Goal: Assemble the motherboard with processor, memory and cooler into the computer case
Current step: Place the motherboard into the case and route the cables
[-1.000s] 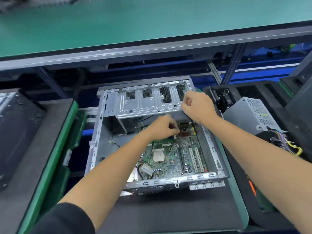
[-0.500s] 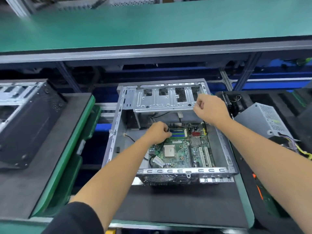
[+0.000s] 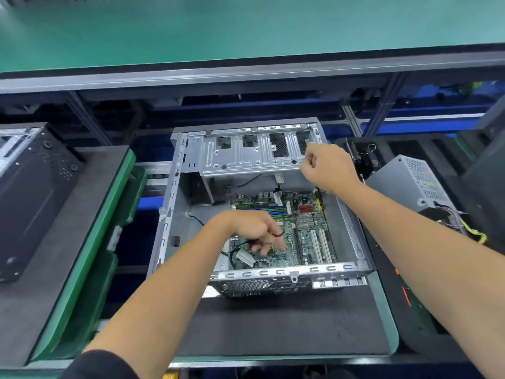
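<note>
Motherboard (image 3: 289,239) sat flat on the floor of the open computer case (image 3: 352,231), which lay on its side on a dark mat (image 3: 273,324) on a green-edged tray (image 3: 388,310). Near rail of the case (image 3: 287,272) ran across in front of the board. Left hand (image 3: 251,231) was down inside the case over the near-left part of the board, fingers (image 3: 262,248) spread loosely and pointing down at it, holding nothing that I could see. White connector (image 3: 246,257) on a black cable (image 3: 232,255) lay just beside those fingers. White card slots (image 3: 318,246) ran along the right side of the board, red connectors (image 3: 305,208) and memory slots (image 3: 276,212) further back. Right hand (image 3: 325,166) was at the far right of the case, fingers curled tight at the edge of the metal drive cage (image 3: 246,157); could not tell what they pinched. Grey power supply (image 3: 410,181) lay right of the case, black case (image 3: 32,192) to the left, green bench (image 3: 246,31) beyond.
</note>
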`<state>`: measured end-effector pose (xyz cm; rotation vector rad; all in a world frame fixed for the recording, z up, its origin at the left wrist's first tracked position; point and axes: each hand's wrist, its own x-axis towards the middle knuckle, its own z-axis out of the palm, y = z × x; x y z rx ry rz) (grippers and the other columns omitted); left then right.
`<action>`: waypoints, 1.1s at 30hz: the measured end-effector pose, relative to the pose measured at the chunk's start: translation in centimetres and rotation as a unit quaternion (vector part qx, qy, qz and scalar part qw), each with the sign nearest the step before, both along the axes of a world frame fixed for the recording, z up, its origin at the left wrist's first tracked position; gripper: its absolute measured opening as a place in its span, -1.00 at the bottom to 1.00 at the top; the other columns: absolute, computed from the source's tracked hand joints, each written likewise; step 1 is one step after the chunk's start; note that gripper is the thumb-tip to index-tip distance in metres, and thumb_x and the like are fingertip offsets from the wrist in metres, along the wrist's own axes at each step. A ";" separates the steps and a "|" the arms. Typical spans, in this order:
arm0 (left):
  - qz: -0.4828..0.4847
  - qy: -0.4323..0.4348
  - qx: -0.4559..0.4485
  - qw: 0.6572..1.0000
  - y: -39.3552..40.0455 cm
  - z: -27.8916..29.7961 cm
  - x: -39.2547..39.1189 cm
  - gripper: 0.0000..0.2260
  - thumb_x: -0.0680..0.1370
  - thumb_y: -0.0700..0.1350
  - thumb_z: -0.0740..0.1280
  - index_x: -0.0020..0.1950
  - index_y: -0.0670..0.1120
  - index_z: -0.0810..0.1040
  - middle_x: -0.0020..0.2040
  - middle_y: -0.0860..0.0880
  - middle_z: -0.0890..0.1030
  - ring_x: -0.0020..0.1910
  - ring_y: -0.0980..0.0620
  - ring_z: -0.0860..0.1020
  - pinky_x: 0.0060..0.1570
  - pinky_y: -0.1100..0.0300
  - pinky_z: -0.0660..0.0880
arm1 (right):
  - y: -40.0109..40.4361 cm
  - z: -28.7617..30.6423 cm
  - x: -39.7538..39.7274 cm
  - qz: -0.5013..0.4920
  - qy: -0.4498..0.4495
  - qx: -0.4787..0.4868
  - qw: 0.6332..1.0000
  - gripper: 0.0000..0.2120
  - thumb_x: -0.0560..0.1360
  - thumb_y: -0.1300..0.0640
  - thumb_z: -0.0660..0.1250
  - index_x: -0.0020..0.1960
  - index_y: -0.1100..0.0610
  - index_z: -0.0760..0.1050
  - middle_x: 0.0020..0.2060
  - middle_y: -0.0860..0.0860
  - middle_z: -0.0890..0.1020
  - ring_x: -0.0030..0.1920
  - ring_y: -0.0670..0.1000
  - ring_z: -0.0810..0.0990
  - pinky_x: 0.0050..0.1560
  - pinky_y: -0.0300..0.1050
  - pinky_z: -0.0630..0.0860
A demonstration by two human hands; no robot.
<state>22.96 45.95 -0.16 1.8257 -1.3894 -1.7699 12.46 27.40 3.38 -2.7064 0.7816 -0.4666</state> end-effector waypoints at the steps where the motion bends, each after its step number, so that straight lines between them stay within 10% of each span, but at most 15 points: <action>1: -0.013 -0.027 0.023 0.999 0.2 -0.1 0.4 -0.72 0.60 -0.34 0.10 0.14 -0.24 0.58 -0.36 -0.10 0.57 -0.51 0.07 0.39 -0.39 0.17 0.36 | 0.0 0.0 0.0 0.000 -0.002 0.003 1.000 -0.86 0.48 0.16 0.22 -0.19 0.21 0.47 -0.37 0.09 0.56 -0.33 0.08 0.45 -0.29 -0.08 0.46; 10: -0.082 -0.007 0.030 0.996 1.2 0.3 2.1 -0.64 0.56 -0.40 0.14 -0.02 -0.06 0.67 -0.38 0.00 0.59 -0.40 0.06 0.43 -0.25 0.14 0.34 | -0.2 -0.2 0.0 -0.004 -0.012 0.005 1.000 -0.86 0.46 0.18 0.22 -0.22 0.24 0.44 -0.39 0.13 0.54 -0.36 0.06 0.38 -0.30 -0.05 0.47; 17: -0.040 -0.184 0.055 0.981 1.7 0.8 2.7 -0.68 0.39 -0.30 0.22 -0.21 0.01 0.72 -0.08 0.12 0.68 0.06 -0.02 0.56 0.15 0.00 0.45 | -0.3 -0.3 0.1 -0.001 -0.014 0.008 1.000 -0.86 0.45 0.18 0.21 -0.21 0.23 0.46 -0.36 0.11 0.56 -0.34 0.07 0.43 -0.29 -0.05 0.49; 20: 0.044 -0.143 0.069 0.986 1.9 1.1 3.5 -0.75 0.36 -0.04 0.25 -0.18 -0.05 0.72 -0.14 0.05 0.66 -0.13 0.00 0.48 -0.11 0.12 0.39 | -0.3 -0.2 0.1 0.000 -0.016 0.010 1.000 -0.86 0.45 0.18 0.22 -0.21 0.23 0.46 -0.37 0.11 0.56 -0.34 0.08 0.44 -0.30 -0.05 0.48; 24: 0.188 -0.295 0.053 0.935 1.9 0.3 4.4 -0.28 0.44 0.47 0.04 -0.36 -0.13 0.62 -0.40 -0.02 0.59 -0.40 0.03 0.49 -0.16 0.11 0.48 | -0.3 -0.1 0.0 -0.002 -0.017 0.016 1.000 -0.86 0.45 0.18 0.21 -0.22 0.23 0.46 -0.37 0.12 0.57 -0.37 0.05 0.40 -0.29 -0.05 0.50; 28: 0.239 -0.492 -0.084 0.833 0.4 -0.4 4.9 -0.55 0.60 0.18 0.08 -0.25 -0.14 0.45 -0.14 -0.16 0.61 -0.22 -0.11 0.53 -0.18 0.08 0.46 | -0.4 -0.1 0.1 -0.003 -0.010 0.016 1.000 -0.86 0.46 0.17 0.21 -0.20 0.23 0.46 -0.37 0.11 0.57 -0.35 0.04 0.42 -0.24 -0.02 0.52; 33: 0.159 -0.437 -0.127 0.876 -2.4 -2.0 2.6 -0.51 0.58 0.21 0.16 0.33 -0.13 0.39 0.17 -0.17 0.53 0.12 -0.19 0.49 0.06 -0.03 0.46 | -0.3 -0.1 0.1 0.002 -0.012 0.014 1.000 -0.86 0.46 0.17 0.21 -0.20 0.22 0.46 -0.37 0.08 0.56 -0.30 0.11 0.51 -0.25 -0.01 0.53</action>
